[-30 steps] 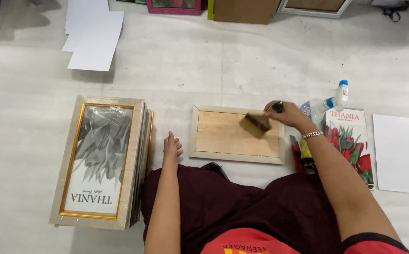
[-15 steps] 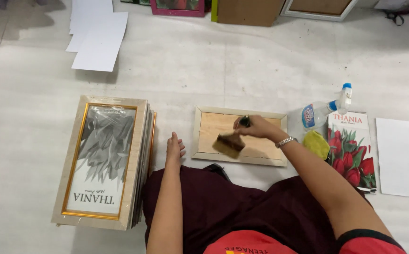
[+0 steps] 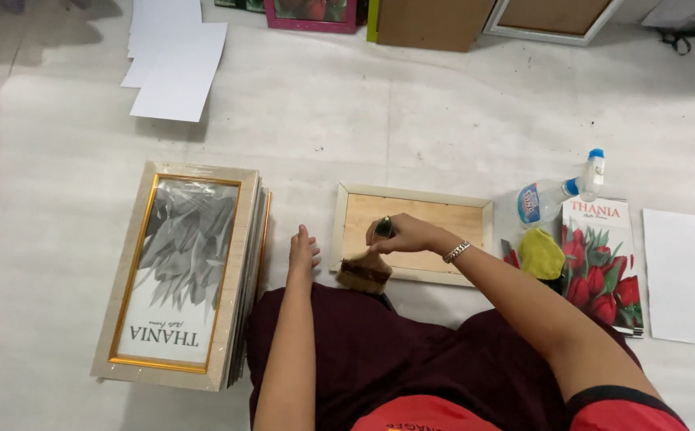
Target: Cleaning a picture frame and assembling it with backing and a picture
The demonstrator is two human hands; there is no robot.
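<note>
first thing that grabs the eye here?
The right hand sweeping a wide brush over the near-left corner of a back-up wooden frame lying mid-floor. Left of it sits a stack of gold-trimmed frames, with the left hand resting on the floor between them. A red tulip print lies to the right.

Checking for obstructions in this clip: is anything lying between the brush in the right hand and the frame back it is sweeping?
Nothing visible does. The right hand holds the brush with its bristles at the near left corner of the frame, whose brown backing is bare. The left hand rests on the floor beside the frame, off the board.
</note>
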